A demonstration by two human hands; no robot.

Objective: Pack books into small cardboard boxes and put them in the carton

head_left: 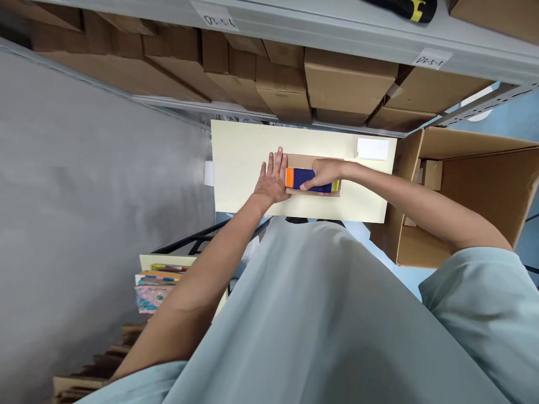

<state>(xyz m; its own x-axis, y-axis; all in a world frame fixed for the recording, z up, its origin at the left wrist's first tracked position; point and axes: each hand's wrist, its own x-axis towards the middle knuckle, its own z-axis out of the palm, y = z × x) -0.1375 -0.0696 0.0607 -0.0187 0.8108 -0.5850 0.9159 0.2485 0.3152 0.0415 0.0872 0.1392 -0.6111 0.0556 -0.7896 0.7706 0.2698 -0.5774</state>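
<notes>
On a cream board lies a flat brown piece of cardboard (301, 160), with a dark blue and orange box (304, 177) over it. The fingers of my right hand (326, 173) wrap round the box near its right end, where a yellow-green part shows. My left hand (273, 177) has its fingers stretched out beside the orange end, its palm by the cardboard's left edge. Whether it touches the box I cannot tell. The left hand holds nothing that I can see.
The cream board (240, 168) bears a small white box (373, 149) at its right. An open carton (475, 191) with small boxes inside stands right of it. Shelves of cardboard boxes (349, 78) run along the far side. A grey wall (105, 168) and colourful booklets (155, 292) are at left.
</notes>
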